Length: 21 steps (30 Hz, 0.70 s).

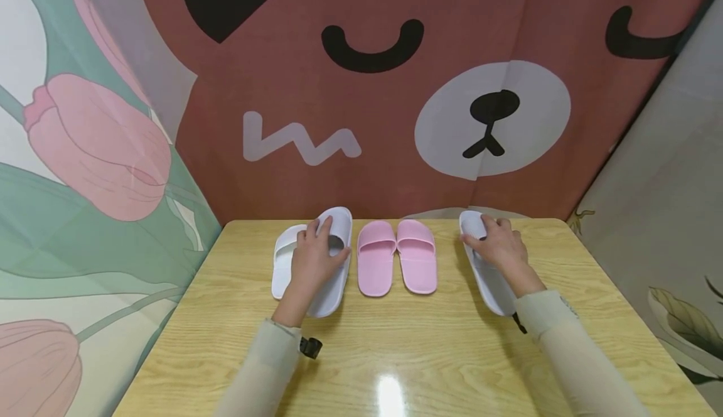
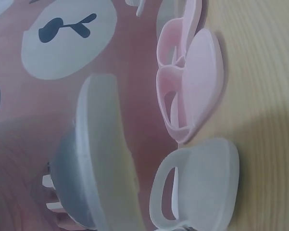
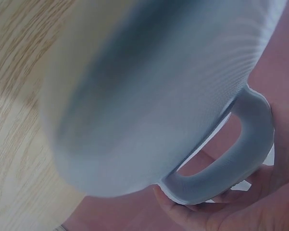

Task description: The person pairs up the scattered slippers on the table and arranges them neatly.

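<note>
My left hand grips a pale grey slipper by its strap, fingers over the top and thumb at the inner edge. In the left wrist view this slipper is raised off the table. Just left of it lies a white slipper, partly covered by the hand. My right hand grips another pale grey slipper around its strap; it is tilted in the head view. Between the hands lie two pink slippers, a left one and a right one, side by side with toes toward the wall.
The slippers are near the back edge of a wood-grain table. A hanging cloth with a bear print stands right behind that edge. Printed curtains flank the table, one with tulips on the left and one with leaves on the right.
</note>
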{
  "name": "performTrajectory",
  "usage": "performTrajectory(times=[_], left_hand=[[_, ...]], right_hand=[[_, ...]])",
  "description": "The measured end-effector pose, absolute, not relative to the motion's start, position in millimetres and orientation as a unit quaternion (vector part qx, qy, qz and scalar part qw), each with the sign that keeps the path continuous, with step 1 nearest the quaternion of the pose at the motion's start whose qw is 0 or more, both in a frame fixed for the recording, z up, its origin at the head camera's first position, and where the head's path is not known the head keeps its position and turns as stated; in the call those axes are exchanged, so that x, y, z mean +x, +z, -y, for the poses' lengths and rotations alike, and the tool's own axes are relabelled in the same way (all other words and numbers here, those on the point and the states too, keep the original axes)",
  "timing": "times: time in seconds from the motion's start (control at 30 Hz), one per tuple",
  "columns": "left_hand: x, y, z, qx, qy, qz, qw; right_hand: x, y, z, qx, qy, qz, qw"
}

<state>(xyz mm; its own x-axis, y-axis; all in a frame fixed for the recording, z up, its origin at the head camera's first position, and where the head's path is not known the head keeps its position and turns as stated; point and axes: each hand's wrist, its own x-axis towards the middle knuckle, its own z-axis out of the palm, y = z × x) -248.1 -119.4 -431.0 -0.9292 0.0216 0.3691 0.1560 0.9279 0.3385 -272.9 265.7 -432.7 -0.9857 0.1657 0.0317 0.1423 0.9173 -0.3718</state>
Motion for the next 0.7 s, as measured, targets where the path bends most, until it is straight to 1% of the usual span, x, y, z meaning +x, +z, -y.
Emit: performTrajectory(times=[0.17,0.7], left_hand=[[-249.0,-431.2,112.5,-0.048,-0.191,0.962,0.189],[-247.5,-431.0,98.6,-0.054,-0.198,0.962,0.182]], right_hand=[[-272.5,-431.7,-267.5,-0.082,0.189,0.978,0.031],[-271.6,-431.6,-267.5,-0.078,0.192,0.978,0.031]])
